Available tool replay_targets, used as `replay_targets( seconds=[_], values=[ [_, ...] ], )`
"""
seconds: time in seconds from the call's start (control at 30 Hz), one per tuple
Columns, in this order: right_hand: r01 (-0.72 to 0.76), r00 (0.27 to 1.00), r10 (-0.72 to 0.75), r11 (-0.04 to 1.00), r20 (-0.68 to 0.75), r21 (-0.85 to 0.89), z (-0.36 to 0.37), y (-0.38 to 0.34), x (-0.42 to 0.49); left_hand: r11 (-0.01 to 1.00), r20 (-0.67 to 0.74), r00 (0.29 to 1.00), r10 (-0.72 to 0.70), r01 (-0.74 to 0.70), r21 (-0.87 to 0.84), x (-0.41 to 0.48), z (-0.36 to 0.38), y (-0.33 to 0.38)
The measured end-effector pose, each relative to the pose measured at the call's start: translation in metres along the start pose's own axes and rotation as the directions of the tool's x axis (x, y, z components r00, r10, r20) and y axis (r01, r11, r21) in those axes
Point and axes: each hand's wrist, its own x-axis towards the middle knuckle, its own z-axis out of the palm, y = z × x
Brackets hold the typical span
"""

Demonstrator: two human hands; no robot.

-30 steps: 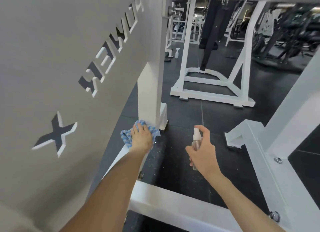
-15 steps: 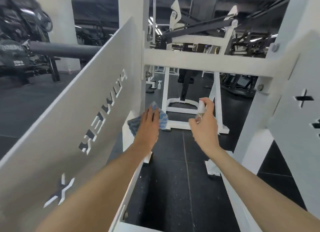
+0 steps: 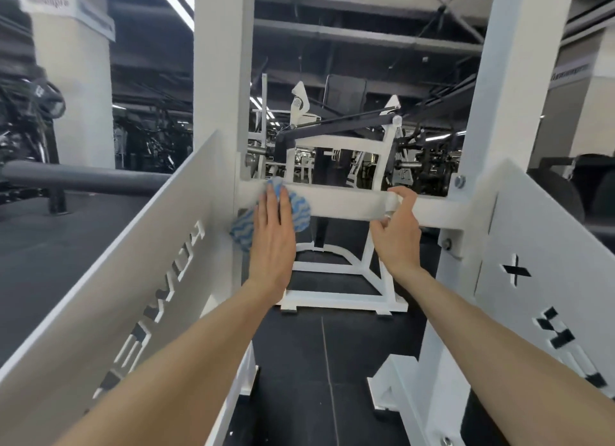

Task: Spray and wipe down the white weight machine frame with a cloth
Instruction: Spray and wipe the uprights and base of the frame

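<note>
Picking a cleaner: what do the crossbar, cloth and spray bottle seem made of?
Crossbar: likely steel, matte white paint; square bolted tube.
Cloth: soft fabric, perhaps microfibre; blue-white waves, crumples under the left hand.
Spray bottle: apparently clear plastic, white cap, mostly hidden in the right hand.

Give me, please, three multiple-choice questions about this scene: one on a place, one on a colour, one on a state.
1. Where is the cloth? A) on the floor B) on the white crossbar C) on the right panel
2. Which colours has the cloth? A) red B) black C) blue and white
3. How is the left hand? A) flat, pressing the cloth B) a fist C) hanging free

1 B: it lies against the bar. 2 C: wavy blue and white stripes show. 3 A: straight fingers cover it.
</note>
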Motion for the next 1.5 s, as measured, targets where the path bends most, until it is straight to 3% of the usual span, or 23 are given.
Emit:
replay_targets(
  seconds=[0.1, 0.27, 0.47, 0.63, 0.73, 0.97, 1.07, 1.2, 1.33, 1.5],
  values=[
    [-0.014, 1.000, 0.015, 0.999, -0.017, 0.036, -0.002, 0.003, 0.005, 0.998, -0.155, 0.988, -0.007, -0.002, -0.059, 0.017, 0.009, 0.005],
    [0.027, 0.999, -0.024, 0.994, -0.036, 0.104, -0.017, 0.010, 0.006, 0.999, -0.150, 0.988, 0.028, -0.033, -0.029, 0.033, 0.028, -0.011],
    [-0.019, 0.978, 0.048, 0.990, -0.204, 0.138, -0.045, 0.033, 0.003, 0.908, -0.204, 0.885, 0.419, -0.415, 0.063, 0.039, 0.069, 0.071],
    [-0.059, 0.933, 0.101, 0.990, -0.345, 0.129, -0.062, 0.045, 0.004, 0.767, -0.044, 0.774, 0.632, -0.616, 0.179, 0.047, 0.088, 0.144],
    [-0.069, 0.937, 0.108, 0.989, -0.332, 0.129, -0.060, 0.042, 0.001, 0.759, -0.004, 0.774, 0.633, -0.620, 0.201, 0.049, 0.081, 0.140],
    [-0.061, 0.973, 0.101, 0.979, -0.207, 0.193, -0.049, 0.025, 0.001, 0.851, 0.065, 0.914, 0.401, -0.398, 0.344, 0.046, 0.023, -0.010],
    [-0.053, 0.978, 0.082, 0.987, -0.192, 0.155, -0.053, 0.026, -0.006, 0.855, 0.085, 0.912, 0.402, -0.407, 0.323, 0.050, 0.030, 0.002],
    [-0.117, 0.967, 0.130, 0.991, -0.221, 0.070, -0.062, 0.039, -0.019, 0.742, 0.097, 0.810, 0.578, -0.572, 0.351, 0.059, 0.056, 0.080],
    [-0.138, 0.947, 0.142, 0.990, -0.288, 0.036, -0.078, 0.047, -0.019, 0.647, 0.182, 0.698, 0.693, -0.713, 0.271, 0.066, 0.077, 0.158],
    [-0.153, 0.930, 0.152, 0.988, -0.336, 0.024, -0.095, 0.052, -0.017, 0.567, 0.205, 0.583, 0.786, -0.812, 0.139, 0.073, 0.085, 0.191]
  ],
)
